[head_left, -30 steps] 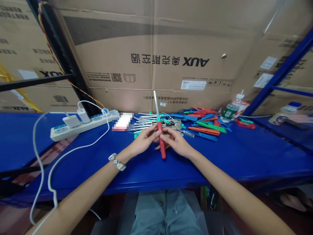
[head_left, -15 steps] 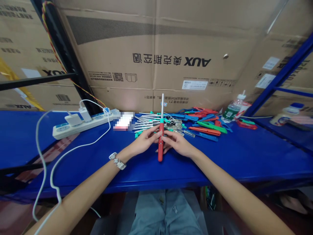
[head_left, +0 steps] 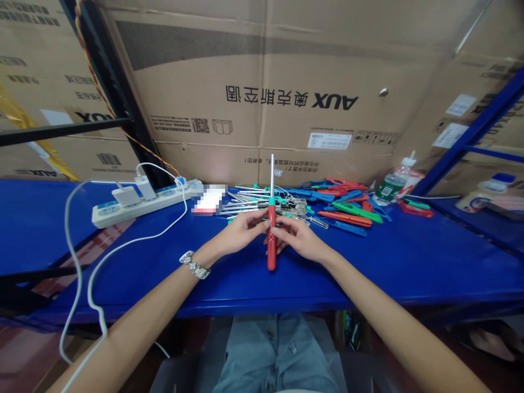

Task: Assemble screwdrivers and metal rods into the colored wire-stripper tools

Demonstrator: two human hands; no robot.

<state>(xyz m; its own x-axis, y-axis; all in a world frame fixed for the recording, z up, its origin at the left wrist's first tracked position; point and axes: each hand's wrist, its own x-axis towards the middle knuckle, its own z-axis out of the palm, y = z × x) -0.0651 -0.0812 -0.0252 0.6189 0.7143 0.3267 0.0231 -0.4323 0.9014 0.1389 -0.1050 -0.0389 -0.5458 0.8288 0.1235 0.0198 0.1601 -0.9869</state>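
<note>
A red-handled tool with a teal collar and a thin metal shaft stands nearly upright above the front of the blue table. My left hand pinches its handle from the left, and my right hand grips it from the right. Some of the fingers behind the handle are hidden. Just beyond my hands lies a pile of metal shafts and clear handles with teal parts. To the right of that pile are several red, blue and green plastic tools.
A white power strip with plugs and trailing white cables is on the left. A blurred-out phone-like item lies beside it. Bottles stand back right. Cardboard rises behind; a blue post slants at right.
The view has shifted slightly, so the background sits a little further right. Both hands keep hold of the red-handled tool, which has hardly moved.
</note>
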